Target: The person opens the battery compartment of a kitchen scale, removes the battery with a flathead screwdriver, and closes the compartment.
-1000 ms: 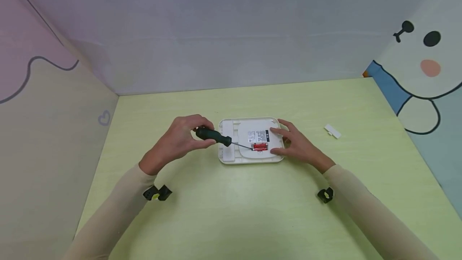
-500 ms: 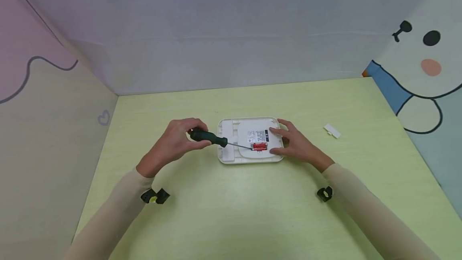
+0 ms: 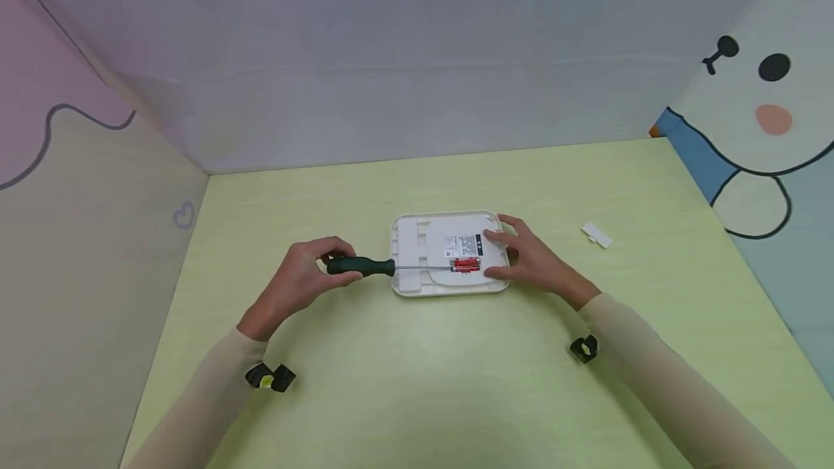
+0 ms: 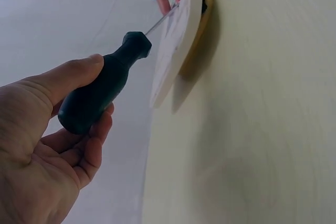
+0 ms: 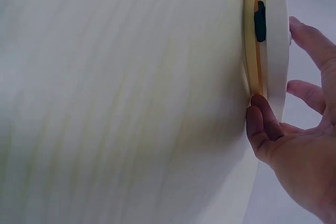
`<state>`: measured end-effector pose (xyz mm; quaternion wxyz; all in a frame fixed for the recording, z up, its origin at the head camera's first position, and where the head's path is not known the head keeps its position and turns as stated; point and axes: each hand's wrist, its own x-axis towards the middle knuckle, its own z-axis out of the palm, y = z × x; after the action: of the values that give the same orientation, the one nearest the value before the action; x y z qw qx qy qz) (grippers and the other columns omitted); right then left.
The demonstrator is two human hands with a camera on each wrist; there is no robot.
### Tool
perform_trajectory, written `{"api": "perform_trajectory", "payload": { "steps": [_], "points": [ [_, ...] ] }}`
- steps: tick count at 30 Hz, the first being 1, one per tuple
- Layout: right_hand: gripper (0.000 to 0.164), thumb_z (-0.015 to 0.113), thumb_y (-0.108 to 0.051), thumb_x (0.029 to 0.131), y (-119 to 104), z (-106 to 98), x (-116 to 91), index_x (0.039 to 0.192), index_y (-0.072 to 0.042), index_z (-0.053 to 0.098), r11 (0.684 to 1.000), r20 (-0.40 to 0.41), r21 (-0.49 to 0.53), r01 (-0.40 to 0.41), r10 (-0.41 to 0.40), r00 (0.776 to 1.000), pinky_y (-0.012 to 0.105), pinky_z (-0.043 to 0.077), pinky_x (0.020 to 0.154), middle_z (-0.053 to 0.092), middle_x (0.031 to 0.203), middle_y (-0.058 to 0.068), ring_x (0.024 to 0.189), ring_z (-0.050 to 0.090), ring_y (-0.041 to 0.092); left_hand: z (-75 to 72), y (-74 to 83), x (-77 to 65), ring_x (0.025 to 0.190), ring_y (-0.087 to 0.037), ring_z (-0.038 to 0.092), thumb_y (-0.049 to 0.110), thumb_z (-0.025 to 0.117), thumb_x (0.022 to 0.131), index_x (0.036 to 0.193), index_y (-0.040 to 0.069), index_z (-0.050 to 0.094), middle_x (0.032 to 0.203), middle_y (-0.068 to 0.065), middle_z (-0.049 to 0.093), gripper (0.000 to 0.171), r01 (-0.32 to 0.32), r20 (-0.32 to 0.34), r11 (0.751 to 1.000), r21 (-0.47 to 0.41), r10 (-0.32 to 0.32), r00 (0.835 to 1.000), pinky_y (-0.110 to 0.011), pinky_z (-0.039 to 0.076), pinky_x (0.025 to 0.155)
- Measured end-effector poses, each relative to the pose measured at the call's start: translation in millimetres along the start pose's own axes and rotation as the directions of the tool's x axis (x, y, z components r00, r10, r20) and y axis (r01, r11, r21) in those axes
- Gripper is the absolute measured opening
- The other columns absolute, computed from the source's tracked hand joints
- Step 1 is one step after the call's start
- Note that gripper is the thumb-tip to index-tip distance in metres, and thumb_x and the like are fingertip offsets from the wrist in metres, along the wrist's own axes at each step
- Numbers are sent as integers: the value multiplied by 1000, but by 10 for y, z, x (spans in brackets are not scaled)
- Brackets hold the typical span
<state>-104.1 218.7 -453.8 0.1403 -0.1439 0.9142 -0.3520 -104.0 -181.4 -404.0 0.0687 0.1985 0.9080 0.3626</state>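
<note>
A white, rounded rectangular device [image 3: 409, 255] lies on the table with its labelled side up. Red batteries [image 3: 466, 265] sit in its small open compartment. My left hand [image 3: 301, 277] grips the dark green handle of a screwdriver [image 3: 361, 266], thumb on one side and fingers curled round the other, clearly seen in the left wrist view. The thin shaft lies low across the device, its tip at the left end of the batteries. My right hand [image 3: 537, 263] holds the device's right end; in the right wrist view its fingers [image 5: 258, 124] curl at the edge.
A small white battery cover [image 3: 596, 235] with a tab lies on the pale yellow-green table [image 3: 443, 368], right of the right hand. A plain wall [image 3: 417, 93] rises behind the table, with cartoon-printed panels on both sides.
The left hand has drawn back left and down, lowering the screwdriver handle so the shaft now lies nearly level. Its tip stays by the batteries; right hand and device hold still.
</note>
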Motion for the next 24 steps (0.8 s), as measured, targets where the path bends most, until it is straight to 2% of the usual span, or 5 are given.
{"api": "perform_trajectory", "payload": {
  "steps": [5,10,18,22,24],
  "points": [
    [78,81,-34,80,-4,-4,-5,145,-8,48,1000,-2,0,-3,3,1000,58,29,112,18,160,17,142,27,42,45,-106,-35,83,-17,59,29,83,78,98,23,70,90,5,70,25,40,-8,998,-48,-40,999,-29,44,65],
    [78,81,-34,80,-4,3,-9,145,-8,47,1000,5,1,-5,5,1000,58,29,112,18,160,17,143,27,42,-11,-42,-5,81,-17,58,28,83,78,98,24,70,89,6,70,24,35,-10,998,-49,-36,999,-30,42,63],
    [78,81,-33,80,14,10,-11,145,-8,46,1000,6,2,3,-3,1000,58,29,112,17,160,17,143,27,42,-148,160,119,83,-13,60,28,83,79,99,20,71,91,7,71,25,-88,-1,996,20,88,996,-33,44,71],
    [78,81,-34,80,19,6,-15,146,-9,46,1000,7,2,-2,2,1000,58,29,112,17,160,16,143,27,41,-180,243,181,81,-10,62,27,83,79,98,21,70,90,9,70,24,-147,4,989,22,147,989,-30,45,68],
    [78,81,-34,80,20,7,-14,146,-10,46,1000,6,3,-2,2,1000,58,29,112,17,160,16,143,26,41,-193,268,199,81,-9,62,26,83,79,97,21,70,89,9,70,23,-156,6,988,18,156,988,-29,45,66]
  ]
}}
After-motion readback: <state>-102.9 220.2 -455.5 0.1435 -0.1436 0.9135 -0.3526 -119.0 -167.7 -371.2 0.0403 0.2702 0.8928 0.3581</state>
